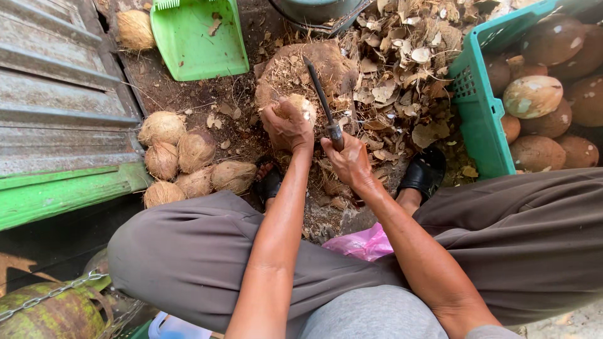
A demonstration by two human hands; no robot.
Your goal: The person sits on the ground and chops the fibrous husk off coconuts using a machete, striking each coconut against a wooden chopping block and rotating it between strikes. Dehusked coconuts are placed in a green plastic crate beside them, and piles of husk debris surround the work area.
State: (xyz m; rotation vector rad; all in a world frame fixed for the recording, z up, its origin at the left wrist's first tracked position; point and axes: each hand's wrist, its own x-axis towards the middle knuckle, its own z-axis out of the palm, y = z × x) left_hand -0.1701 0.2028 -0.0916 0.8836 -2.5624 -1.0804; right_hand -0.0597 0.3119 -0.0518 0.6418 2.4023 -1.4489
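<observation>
We look down on bare dirt ground littered with dry husk scraps (pixel 402 69), where a round wooden chopping block (pixel 301 72) stands between our knees and a green dustpan (pixel 198 41).

Our left hand (pixel 287 125) is wrapped over a husked coconut (pixel 303 107), pressing it on the near edge of the block; our fingers cover most of it, so only a pale patch at its upper right shows, and we cannot tell which way its long axis runs.

Our right hand (pixel 348 160) is closed around the handle of a knife (pixel 323 103). Its dark blade runs up and slightly left from the fist, tip over the block, passing just beside the coconut on the right. Whether the edge touches the shell is hard to make out.

To the left, a cluster of fibrous coconuts (pixel 188 163) lies by a green-edged board. On the right, a teal crate (pixel 480 94) holds browner coconuts and is cut off by the frame. Black sandals (pixel 424 171) show below, one partly hidden behind our left arm.
</observation>
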